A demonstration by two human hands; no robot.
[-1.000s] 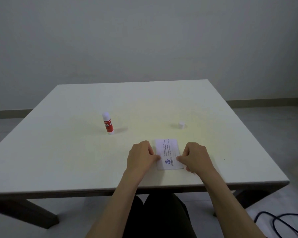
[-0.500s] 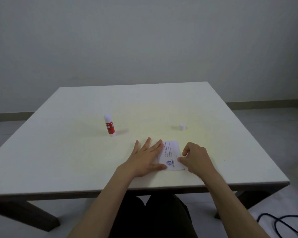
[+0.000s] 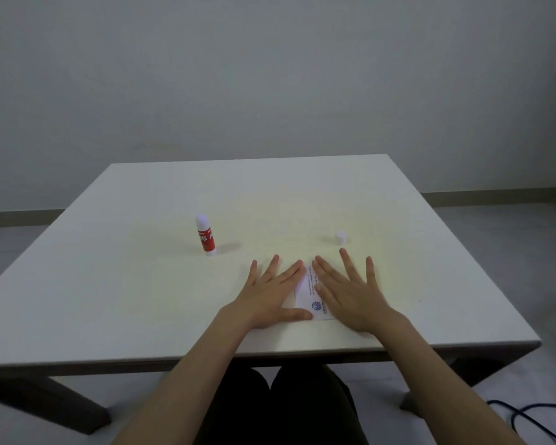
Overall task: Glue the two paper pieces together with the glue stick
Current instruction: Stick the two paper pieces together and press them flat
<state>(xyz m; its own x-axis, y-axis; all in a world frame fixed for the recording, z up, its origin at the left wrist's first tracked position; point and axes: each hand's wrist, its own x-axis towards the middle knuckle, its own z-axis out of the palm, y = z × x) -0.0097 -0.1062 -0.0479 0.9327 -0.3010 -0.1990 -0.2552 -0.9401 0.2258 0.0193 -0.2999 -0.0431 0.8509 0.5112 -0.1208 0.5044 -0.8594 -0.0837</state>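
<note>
Nearest you, your dark-clothed lap shows under the near edge of a pale square table (image 3: pixel 109 284), and both bare forearms reach forward over that edge. Your left hand (image 3: pixel 270 293) lies flat, palm down, fingers spread, gripping nothing; its thumb and inner fingers rest on the left part of the paper (image 3: pixel 312 293). Your right hand (image 3: pixel 350 293) lies flat the same way, fingers fanned and grasping nothing, covering the paper's right part. Between the two hands a strip of white paper shows, printed with lines of small text and a round blue logo near its front edge. Whether it is one sheet or two stacked cannot be told.

Half a second ago your right hand was curled at the paper's right edge; it is now opened flat upon it.

Farther off, beyond your right fingertips, a small white cap (image 3: pixel 341 238) stands alone. To the left, at about the same depth, the red-and-white glue stick (image 3: pixel 205 236) stands upright, well apart from the paper. No containers are visible.
</note>
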